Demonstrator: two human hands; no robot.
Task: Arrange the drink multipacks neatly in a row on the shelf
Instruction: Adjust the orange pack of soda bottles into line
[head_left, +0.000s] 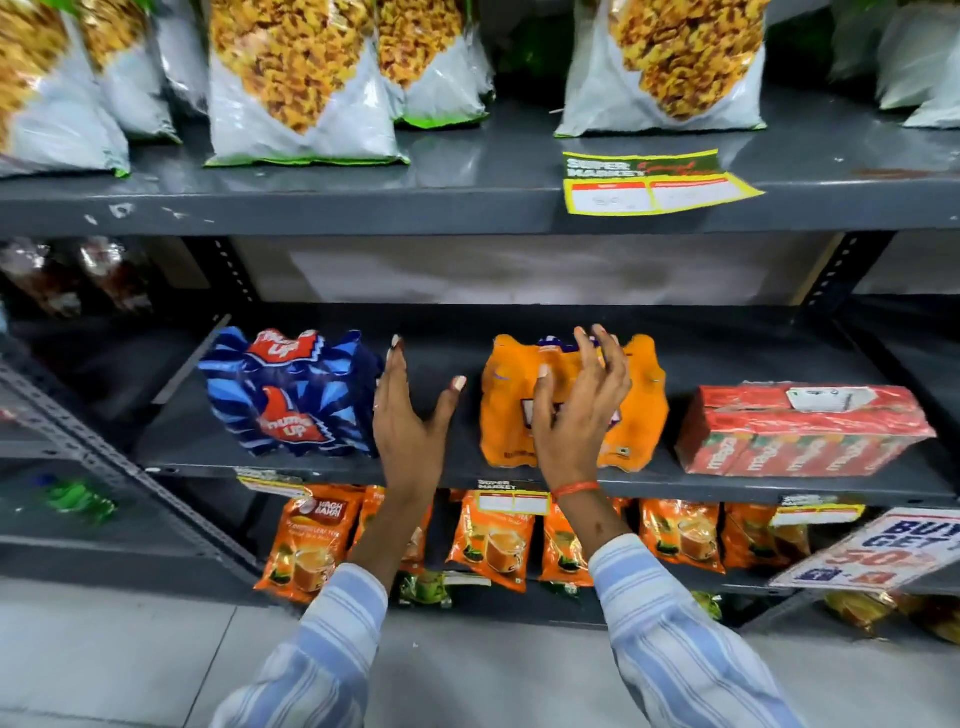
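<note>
A: Status on the middle shelf (519, 473)?

B: Three multipacks on it, front edge, roughly in a line. Blue pack (293, 395) at 9 o'clock from frame centre, orange pack (504, 410) near dead centre, red carton pack (802, 431) at 3 o'clock. Blue and orange stand upright; red lies flat on its long side.

A: Hands?

B: Left hand (410, 415) is in the gap between blue and orange, fingers spread wide, palm turned toward the blue pack's right side. It looks to be touching or just beside it; can't tell which. Holding nothing. Right hand (576, 410) is in front of the orange pack, fingers curled loosely and apart, not closed on anything visible.

A: Why that pose?

B: My read: flat left palm suits nudging blue sideways or steadying it, and the right is set to grip orange by the face and top. The gap between them is wide, so closing it is likely the step in hand.

A: Risk?

B: Shrink-wrap is slick and the packs are tall, so a push up high could tip one.
</note>
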